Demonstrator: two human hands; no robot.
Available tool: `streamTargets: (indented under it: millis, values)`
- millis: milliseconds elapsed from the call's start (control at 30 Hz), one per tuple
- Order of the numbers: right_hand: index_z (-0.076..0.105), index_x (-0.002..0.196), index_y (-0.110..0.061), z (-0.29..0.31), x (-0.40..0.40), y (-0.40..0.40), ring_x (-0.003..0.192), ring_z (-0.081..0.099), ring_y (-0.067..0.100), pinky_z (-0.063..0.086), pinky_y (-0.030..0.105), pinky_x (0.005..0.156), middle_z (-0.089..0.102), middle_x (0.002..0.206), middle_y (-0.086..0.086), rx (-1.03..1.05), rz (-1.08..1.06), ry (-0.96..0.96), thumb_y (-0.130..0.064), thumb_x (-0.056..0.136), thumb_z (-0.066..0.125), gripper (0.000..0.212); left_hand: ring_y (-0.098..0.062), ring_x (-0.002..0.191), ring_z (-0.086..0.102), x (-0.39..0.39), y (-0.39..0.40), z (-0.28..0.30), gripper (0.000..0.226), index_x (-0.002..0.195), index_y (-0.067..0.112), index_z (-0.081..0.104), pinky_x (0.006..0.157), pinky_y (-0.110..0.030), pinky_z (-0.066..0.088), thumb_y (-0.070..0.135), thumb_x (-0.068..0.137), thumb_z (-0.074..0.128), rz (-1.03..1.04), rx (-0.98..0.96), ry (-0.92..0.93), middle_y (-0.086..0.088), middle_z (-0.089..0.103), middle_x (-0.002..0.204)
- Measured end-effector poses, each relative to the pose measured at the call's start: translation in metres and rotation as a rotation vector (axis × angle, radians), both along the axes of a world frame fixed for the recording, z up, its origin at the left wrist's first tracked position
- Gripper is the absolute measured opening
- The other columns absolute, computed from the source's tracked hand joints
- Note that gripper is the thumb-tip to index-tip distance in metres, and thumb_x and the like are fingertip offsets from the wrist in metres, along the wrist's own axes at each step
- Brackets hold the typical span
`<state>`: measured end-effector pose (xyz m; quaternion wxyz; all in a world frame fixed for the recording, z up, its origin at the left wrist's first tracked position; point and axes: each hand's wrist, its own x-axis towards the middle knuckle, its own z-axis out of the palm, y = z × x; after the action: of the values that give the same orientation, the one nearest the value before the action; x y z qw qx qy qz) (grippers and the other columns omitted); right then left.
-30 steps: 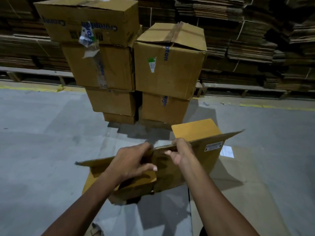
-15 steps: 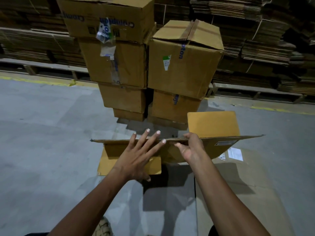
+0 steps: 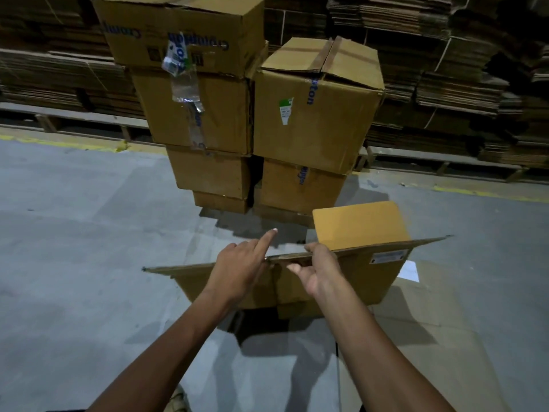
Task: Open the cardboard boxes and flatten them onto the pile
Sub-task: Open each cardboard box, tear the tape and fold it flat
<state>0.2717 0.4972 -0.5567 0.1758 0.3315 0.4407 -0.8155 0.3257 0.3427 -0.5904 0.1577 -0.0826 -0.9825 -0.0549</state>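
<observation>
Collapsed box (image 3: 371, 275) hung before me above the floor pile (image 3: 445, 337), light but floppy; my right hand (image 3: 319, 270) pinched its top edge mid-span, left hand (image 3: 240, 264) resting there, forefinger straight.

Dim indoor light throws dark shadows on the floor (image 3: 89, 263) toward 6 o'clock. Wide-angle bending curves the edges; the stacks at 1 o'clock sit murky.
</observation>
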Motion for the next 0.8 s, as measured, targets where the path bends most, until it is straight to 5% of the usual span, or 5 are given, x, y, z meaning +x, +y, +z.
streamTargets:
  millis: [133,300,467,633,800]
  values:
    - [0.049,0.132,-0.001,-0.001,0.014,-0.016,0.083,0.066,0.041,0.056,0.066,0.079,0.062,0.117,0.029,0.037,0.087,0.019,-0.003,0.1,0.05,0.032,-0.023,0.084,0.07,0.002,-0.001,0.003,0.057,0.136,0.024,0.052,0.068,-0.035,0.056,0.043,0.086,0.07,-0.059,-0.023,-0.102,-0.002,0.072,0.104]
    - [0.041,0.132,-0.002,0.008,0.015,-0.025,0.084,0.066,0.029,0.06,0.041,0.064,0.06,0.113,0.02,0.246,0.076,-0.001,-0.016,0.098,0.057,0.041,-0.02,0.078,0.067,0.005,-0.009,0.008,0.026,0.106,0.023,0.064,0.064,-0.031,0.047,0.046,0.094,0.057,-0.087,-0.054,-0.111,0.003,0.069,0.095]
    - [-0.012,0.155,-0.026,0.014,0.007,-0.008,0.152,0.005,0.044,0.021,0.058,0.12,-0.012,0.167,0.015,1.203,0.102,0.418,-0.038,0.088,0.063,0.102,-0.018,0.084,0.066,0.003,-0.012,0.002,0.029,0.105,0.025,0.061,0.068,-0.031,0.05,0.051,0.097,0.052,-0.054,-0.034,-0.193,0.006,0.068,0.098]
    - [0.045,0.139,-0.028,0.039,-0.039,0.034,0.106,0.062,0.027,0.054,0.044,0.088,0.065,0.116,0.006,1.57,0.222,0.82,-0.026,0.102,0.048,0.038,-0.014,0.088,0.064,0.004,-0.011,-0.003,0.027,0.108,0.027,0.059,0.066,-0.026,0.037,0.051,0.098,0.05,-0.115,-0.059,-0.25,0.008,0.066,0.102]
    - [0.026,0.147,-0.032,0.008,-0.08,0.046,0.099,0.066,0.027,0.056,0.045,0.083,0.066,0.11,0.002,1.465,0.655,0.699,-0.035,0.097,0.06,0.061,-0.013,0.088,0.064,0.005,-0.017,0.002,0.027,0.107,0.032,0.061,0.065,-0.026,0.035,0.055,0.095,0.052,-0.152,-0.059,-0.274,0.009,0.066,0.101]
